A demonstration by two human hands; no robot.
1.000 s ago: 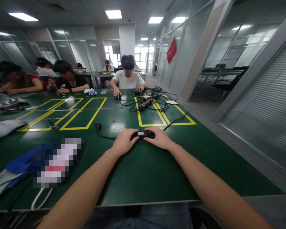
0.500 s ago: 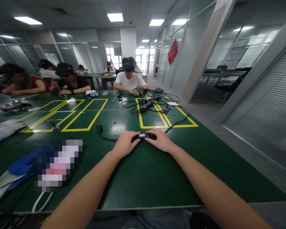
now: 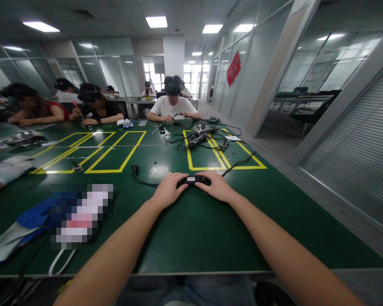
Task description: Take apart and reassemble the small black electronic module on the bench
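Note:
A black power adapter (image 3: 190, 180) with a small white label lies on the green table in front of me. My left hand (image 3: 170, 187) is closed around its left end, thumb in front and fingers behind. Its right end is gripped the same way by my right hand (image 3: 214, 185). From the left a cord runs to a black plug (image 3: 135, 169) on the table. Another black cord (image 3: 241, 162) leads off behind my right hand. My fingers cover both ends of the adapter.
Yellow tape (image 3: 119, 171) marks boxes on the green table (image 3: 194, 238). Tangled black cords and dark tools (image 3: 201, 138) lie ahead. Blue-and-white gloves (image 3: 22, 225) and a blurred pale object (image 3: 83, 214) are at left. A person (image 3: 172, 106) sits opposite; a gloved hand (image 3: 11, 170) rests left.
My hands stay on the adapter with almost no movement. The view has shifted slightly. The person opposite has moved their hands and now holds something up with both.

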